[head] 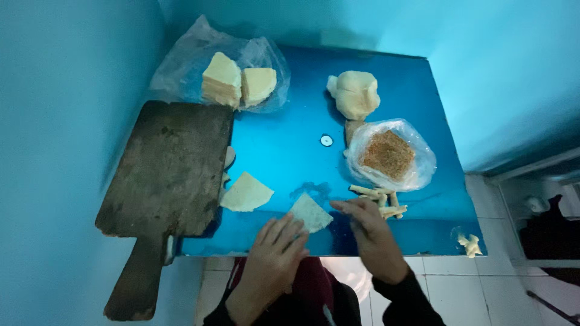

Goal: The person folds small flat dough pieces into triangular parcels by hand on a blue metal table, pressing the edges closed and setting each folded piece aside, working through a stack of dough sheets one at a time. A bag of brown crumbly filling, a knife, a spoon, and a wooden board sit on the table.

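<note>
I see both hands low over the near edge of the blue table (pixel 290 151). My left hand (pixel 275 250) lies flat, fingers spread and open, its fingertips resting on the near corner of a thin triangular dough sheet (pixel 310 212). My right hand (pixel 371 232) sits just right of that sheet, fingers loosely curled, the fingertips touching its right edge; it grips nothing that I can make out. Just beyond the right hand lies a small heap of rolled pastry sticks (pixel 382 201), nearly touching the knuckles. Farther beyond them sits a clear plastic bag of brown crumbly filling (pixel 388 154), and past that a lump of pale dough (pixel 355 93). A second triangular sheet (pixel 244 193) lies up and left of the left hand, beside a dark wooden board (pixel 169 169) whose handle overhangs the table edge. Far beyond the left hand, stacked sheets (pixel 238 84) rest on a plastic bag. One stray pastry piece (pixel 470 244) lies well right of the right hand.
</note>
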Available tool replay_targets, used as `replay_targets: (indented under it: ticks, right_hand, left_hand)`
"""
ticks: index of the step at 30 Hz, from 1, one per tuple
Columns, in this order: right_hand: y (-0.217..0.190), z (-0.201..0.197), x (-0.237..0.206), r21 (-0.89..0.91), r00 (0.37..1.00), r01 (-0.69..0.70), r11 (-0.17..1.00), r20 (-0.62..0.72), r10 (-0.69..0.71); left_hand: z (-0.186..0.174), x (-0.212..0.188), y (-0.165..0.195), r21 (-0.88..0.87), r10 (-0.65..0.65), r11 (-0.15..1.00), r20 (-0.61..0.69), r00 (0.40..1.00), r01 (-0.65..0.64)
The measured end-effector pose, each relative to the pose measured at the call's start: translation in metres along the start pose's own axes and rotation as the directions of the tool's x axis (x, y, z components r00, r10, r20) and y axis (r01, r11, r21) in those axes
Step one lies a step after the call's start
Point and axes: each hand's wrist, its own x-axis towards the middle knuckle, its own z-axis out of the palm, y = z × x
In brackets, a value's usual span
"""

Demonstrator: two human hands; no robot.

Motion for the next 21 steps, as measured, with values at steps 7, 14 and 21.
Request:
replay_targets:
  ticks: [7,14,21]
  right_hand:
    - [0.014,-0.008,-0.033,-0.403,0.978,0.028,0.915,-0.178,-0.109]
    - [0.075,-0.075,-0.122,-0.791,0.823,-0.53,0.307,-0.567,-0.041]
    - [0.133,-0.095,-0.145,-0.76,0.73,-0.65,0.019,-0.617,0.294]
  left_hand:
    - [-0.002,0.003,-0.006,0.055,-0.089,0.995,0.048,0.995,0.086]
    - [0.007,-0.011,-0.013,0.093,0.001,0.996,-0.05,0.999,0.003]
    - [0.011,-0.013,-0.014,0.062,-0.031,0.998,0.012,0.999,0.03]
